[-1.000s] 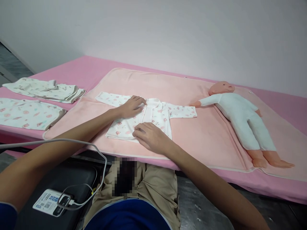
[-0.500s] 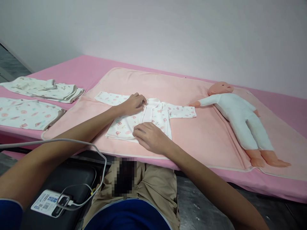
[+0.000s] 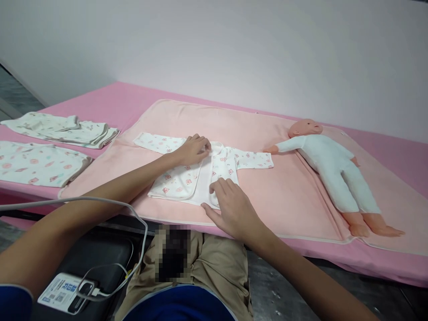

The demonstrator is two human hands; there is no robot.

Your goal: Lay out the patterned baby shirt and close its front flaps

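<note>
A white baby shirt (image 3: pixel 179 183) with a small pink print lies spread out, sleeves out to both sides, its front partly open and the white inside showing. At the neckline my left hand (image 3: pixel 195 149) has its fingers curled down onto the collar edge, closed on the cloth. My right hand (image 3: pixel 234 209) rests over the lower part of the shirt's right front panel, thumb and fingers apart near the hem. Beneath the shirt is a light pink blanket (image 3: pixel 274 200).
A baby doll (image 3: pixel 329 162) in a white bodysuit lies on the blanket at right, one hand near the shirt's sleeve. Folded printed baby clothes (image 3: pixel 36 162) lie at left on the pink table cover (image 3: pixel 110 100). A white cable (image 3: pixel 110 201) crosses over my left forearm.
My right hand has moved right, and the shirt's right front panel has been drawn aside, widening the front opening. My left hand has shifted slightly right along the collar.
</note>
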